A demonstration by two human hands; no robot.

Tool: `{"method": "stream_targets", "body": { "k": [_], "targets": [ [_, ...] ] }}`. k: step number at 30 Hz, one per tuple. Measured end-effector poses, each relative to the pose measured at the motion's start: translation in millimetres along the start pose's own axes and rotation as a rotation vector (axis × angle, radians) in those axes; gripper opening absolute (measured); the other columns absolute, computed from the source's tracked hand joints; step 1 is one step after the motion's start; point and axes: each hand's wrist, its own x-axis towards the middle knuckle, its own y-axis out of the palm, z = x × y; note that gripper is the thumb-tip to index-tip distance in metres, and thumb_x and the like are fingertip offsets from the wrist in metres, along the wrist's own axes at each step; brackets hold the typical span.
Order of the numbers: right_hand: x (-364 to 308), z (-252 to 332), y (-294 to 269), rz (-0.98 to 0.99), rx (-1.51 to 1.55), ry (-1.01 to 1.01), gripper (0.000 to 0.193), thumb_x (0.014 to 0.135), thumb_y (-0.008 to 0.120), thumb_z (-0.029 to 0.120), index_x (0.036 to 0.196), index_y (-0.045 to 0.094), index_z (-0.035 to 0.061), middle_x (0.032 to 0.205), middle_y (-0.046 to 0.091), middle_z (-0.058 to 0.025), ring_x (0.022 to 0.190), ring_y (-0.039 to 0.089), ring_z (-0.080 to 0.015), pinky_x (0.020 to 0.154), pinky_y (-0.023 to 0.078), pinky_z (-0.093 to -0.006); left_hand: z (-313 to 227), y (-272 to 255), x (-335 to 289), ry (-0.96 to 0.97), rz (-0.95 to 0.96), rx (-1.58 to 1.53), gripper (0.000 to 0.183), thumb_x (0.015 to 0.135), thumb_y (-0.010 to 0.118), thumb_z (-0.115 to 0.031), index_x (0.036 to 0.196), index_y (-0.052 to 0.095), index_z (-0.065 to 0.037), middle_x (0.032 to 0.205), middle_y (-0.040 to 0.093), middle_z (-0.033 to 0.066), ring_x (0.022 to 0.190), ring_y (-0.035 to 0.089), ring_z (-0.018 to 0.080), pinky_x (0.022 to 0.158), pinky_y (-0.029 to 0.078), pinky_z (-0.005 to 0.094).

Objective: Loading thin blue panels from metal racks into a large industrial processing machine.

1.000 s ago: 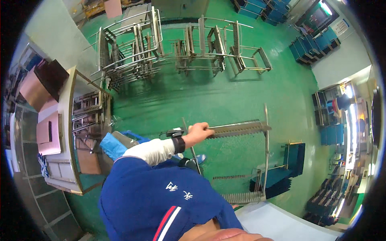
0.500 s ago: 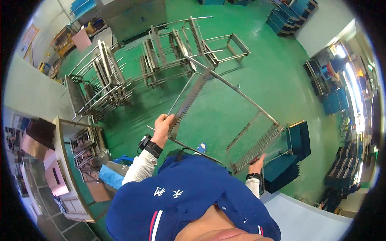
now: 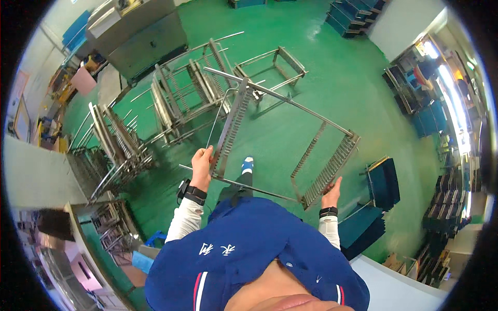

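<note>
Between my hands, in front of my body, hangs a metal rack frame (image 3: 298,103) with slotted, comb-like side bars and long round rods. My left hand (image 3: 201,168) is wrapped round its left slotted bar near the lower corner. At the right end, my right hand (image 3: 332,193) grips the toothed bar near its lower corner; part of those fingers is behind the bar. The frame is held tilted, its far left rod end sticking out past the corner. Black bands circle both wrists.
Several similar metal racks (image 3: 192,93) stand ahead to the left on the green floor (image 3: 311,67), one lower rack (image 3: 275,67) beside them. Dark blue panels (image 3: 384,184) stand at my right. A white tabletop (image 3: 394,282) is at lower right, a wooden-framed shelf (image 3: 93,243) at left.
My view has shifted forward and to the right, so the standing racks appear further left and closer. I still hold the frame in both hands, and a foot has stepped forward.
</note>
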Motion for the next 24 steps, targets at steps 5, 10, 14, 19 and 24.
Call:
{"method": "stream_targets", "body": {
  "k": [5, 10, 14, 19, 24],
  "targets": [
    [33.1, 31.5, 71.8, -0.025, 0.055, 0.039, 0.049, 0.084, 0.065, 0.058, 0.067, 0.043, 0.0168, 0.060, 0.040, 0.0039, 0.053, 0.039, -0.0102, 0.051, 0.030, -0.0278, -48.9, 78.4, 88.6, 0.015, 0.065, 0.028, 0.033, 0.089, 0.067, -0.022, 0.066, 0.048, -0.010, 0.063, 0.041, -0.0054, 0.059, 0.037, 0.0057, 0.054, 0.031, 0.0245],
    [71.2, 51.0, 141.4, -0.012, 0.089, -0.033, 0.049, 0.085, 0.064, 0.057, 0.090, 0.056, 0.0092, 0.075, 0.049, 0.0029, 0.065, 0.044, -0.0095, 0.057, 0.034, -0.0275, -98.2, 154.5, 172.8, 0.024, 0.138, 0.055, 0.031, 0.089, 0.067, -0.023, 0.067, 0.051, -0.008, 0.064, 0.043, -0.0054, 0.059, 0.037, 0.0053, 0.053, 0.030, 0.0239],
    [112.9, 59.9, 190.6, 0.114, -0.180, -0.144, 0.058, 0.087, 0.064, 0.052, 0.112, 0.056, 0.0006, 0.093, 0.055, -0.0009, 0.081, 0.050, -0.0118, 0.070, 0.040, -0.0292, -132.3, 224.9, 235.1, 0.097, 0.178, 0.074, 0.031, 0.089, 0.067, -0.023, 0.068, 0.052, -0.006, 0.065, 0.043, -0.0058, 0.060, 0.037, 0.0050, 0.053, 0.029, 0.0236],
    [187.7, 61.9, 256.3, 0.080, -0.179, -0.120, 0.056, 0.089, 0.064, 0.049, 0.110, 0.054, -0.0016, 0.105, 0.056, -0.0054, 0.092, 0.052, -0.0159, 0.082, 0.042, -0.0321, -149.9, 312.2, 297.7, 0.189, 0.231, 0.113, 0.026, 0.087, 0.068, -0.024, 0.077, 0.061, -0.002, 0.066, 0.050, -0.0056, 0.062, 0.040, 0.0041, 0.053, 0.031, 0.0237],
    [263.7, 93.6, 333.4, 0.094, -0.176, -0.094, 0.061, 0.085, 0.069, 0.049, 0.109, 0.053, -0.0036, 0.101, 0.058, -0.0076, 0.088, 0.055, -0.0157, 0.071, 0.045, -0.0342, -156.9, 395.5, 351.0, 0.214, 0.128, 0.213, 0.029, 0.085, 0.070, -0.027, 0.076, 0.061, -0.001, 0.065, 0.051, -0.0039, 0.062, 0.043, 0.0055, 0.054, 0.035, 0.0267]
  ]
}}
